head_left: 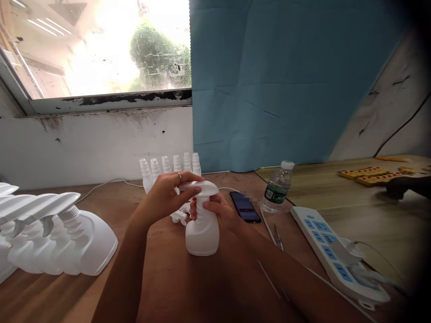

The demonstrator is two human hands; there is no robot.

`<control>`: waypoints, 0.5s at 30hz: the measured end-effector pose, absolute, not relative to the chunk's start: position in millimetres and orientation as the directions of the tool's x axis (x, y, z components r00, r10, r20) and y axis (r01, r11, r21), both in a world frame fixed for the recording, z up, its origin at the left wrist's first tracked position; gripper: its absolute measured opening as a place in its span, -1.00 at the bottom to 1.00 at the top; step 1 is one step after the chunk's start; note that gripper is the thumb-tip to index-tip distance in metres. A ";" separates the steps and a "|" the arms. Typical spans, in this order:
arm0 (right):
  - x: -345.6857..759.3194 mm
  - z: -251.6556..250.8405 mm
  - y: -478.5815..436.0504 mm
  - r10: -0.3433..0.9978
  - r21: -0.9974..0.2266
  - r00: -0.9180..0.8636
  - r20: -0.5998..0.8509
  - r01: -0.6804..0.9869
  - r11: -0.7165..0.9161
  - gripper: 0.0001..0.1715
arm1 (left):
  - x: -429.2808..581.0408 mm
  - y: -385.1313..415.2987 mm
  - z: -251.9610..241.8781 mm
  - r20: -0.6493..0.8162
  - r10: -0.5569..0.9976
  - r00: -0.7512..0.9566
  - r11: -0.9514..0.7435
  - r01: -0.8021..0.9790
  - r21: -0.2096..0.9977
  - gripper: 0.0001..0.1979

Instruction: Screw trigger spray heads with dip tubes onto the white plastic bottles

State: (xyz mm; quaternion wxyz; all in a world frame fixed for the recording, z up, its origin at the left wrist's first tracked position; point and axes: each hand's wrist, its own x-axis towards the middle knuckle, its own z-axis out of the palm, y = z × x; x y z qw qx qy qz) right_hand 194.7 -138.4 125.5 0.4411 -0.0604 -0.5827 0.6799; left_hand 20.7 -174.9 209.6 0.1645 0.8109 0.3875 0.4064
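Observation:
A white plastic bottle point(202, 235) stands upright on the brown table in front of me, with a white spray head point(207, 188) on its neck. My left hand point(166, 195) is closed on the spray head from the left, its fingers over the top and thumb along the side; a ring shows on one finger. Around the bottle's neck, just below the head, my right hand point(220, 211) is wrapped. Small white parts point(179, 216) lie behind the bottle, partly hidden by my left hand. Open-necked white bottles point(164, 164) stand in a row behind my hands.
Several white spray bottles point(97, 242) with heads stand at the left. To the right are a phone point(245, 207), a water bottle point(279, 186), tweezers point(278, 237) and a power strip point(319, 237) with cables. Yellow parts point(372, 178) and a dark object lie farther right.

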 end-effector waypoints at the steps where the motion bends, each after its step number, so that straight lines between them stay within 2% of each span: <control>1: 194.7 127.1 -139.6 0.686 -0.860 -0.596 0.417 -0.503 0.086 -0.70 | 20.9 -176.3 212.1 0.546 0.754 0.365 -0.652 0.522 0.550 -0.81; 4: 195.2 128.2 -140.7 0.678 -0.879 -0.604 0.419 -0.458 0.134 -0.68 | 23.6 -178.7 208.4 0.570 0.729 0.378 -0.675 0.534 0.509 -0.83; 7: 196.0 125.8 -138.9 0.612 -0.851 -0.639 0.466 -0.512 0.115 -0.61 | 26.1 -179.4 204.5 0.585 0.716 0.381 -0.685 0.544 0.484 -0.85; 15: 192.0 125.2 -137.8 0.647 -0.858 -0.620 0.444 -0.501 0.108 -0.47 | 23.9 -179.3 206.1 0.552 0.745 0.374 -0.661 0.523 0.538 -0.87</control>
